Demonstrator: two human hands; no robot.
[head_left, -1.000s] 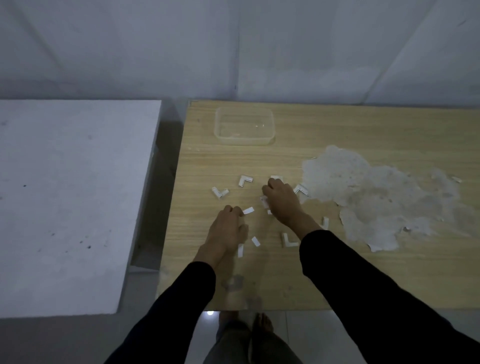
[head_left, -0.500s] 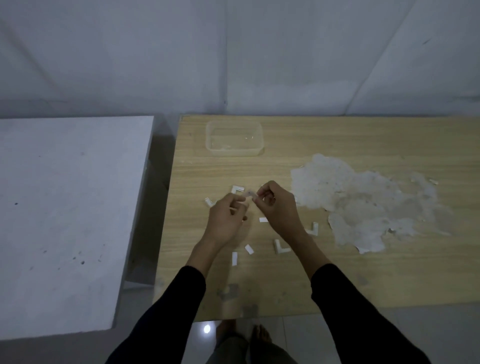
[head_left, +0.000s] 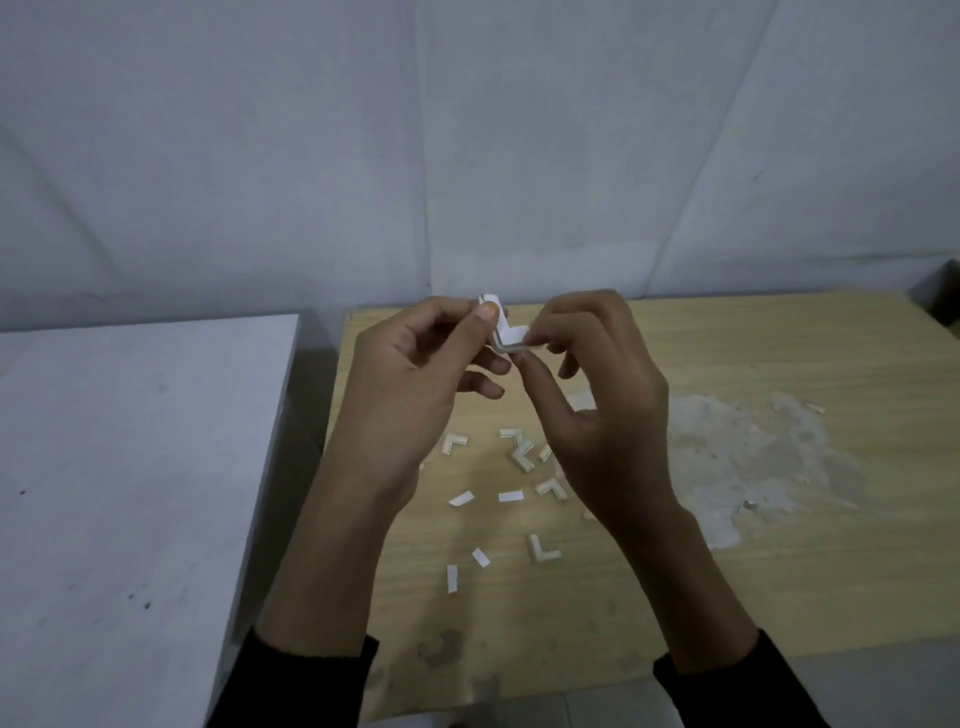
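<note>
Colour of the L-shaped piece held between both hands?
White L-shaped piece, greyish along its inner edge; head view.

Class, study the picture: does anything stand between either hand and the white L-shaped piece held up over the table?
Nothing visible does. The left hand pinches one leg of the L-shaped piece and the right hand pinches the other, both directly on it; the loose pieces lie below on the table.

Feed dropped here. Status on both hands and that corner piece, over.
Left hand pinches one leg of the corner piece. Right hand pinches the other leg. Piece in the air, off the table. Nothing in the way; loose pieces lie below.
</note>
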